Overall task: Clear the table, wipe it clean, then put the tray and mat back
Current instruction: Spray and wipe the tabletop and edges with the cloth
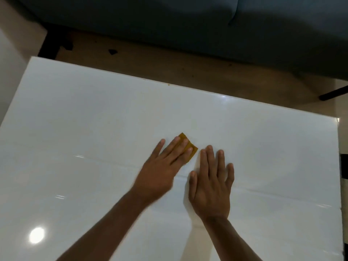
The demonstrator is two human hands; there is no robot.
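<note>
Both forearms reach in from the lower edge and lie low over the glossy white surface [75, 113], bare to the elbow. The left hand [162, 172] angles up and to the right, palm down, fingers straight and only a little spread. Its fingers [183, 147] press flat on a small mustard-yellow cloth [190, 147], which lies on the surface near its middle. Most of the cloth is hidden under the hand; one squared corner and a short straight edge stick out past the fingertips. The cloth looks thin and matte, folded flat. The hand is not curled around it, just laid open on top. Its outline is slightly blurred.

The right hand [211, 185] rests just beside the left, palm down and flat on the bare surface, fingers extended and slightly fanned, pointing away from the person. It holds nothing and touches only the surface. The two hands lie close but apart.

The surface is smooth and reflective, with a round light glare near the lower left and faint straight creases running across it. Beyond its far edge is a brown floor [169, 59] with a few dark specks, and a dark blue-grey upholstered sofa [188, 21] with soft rounded cushions.
</note>
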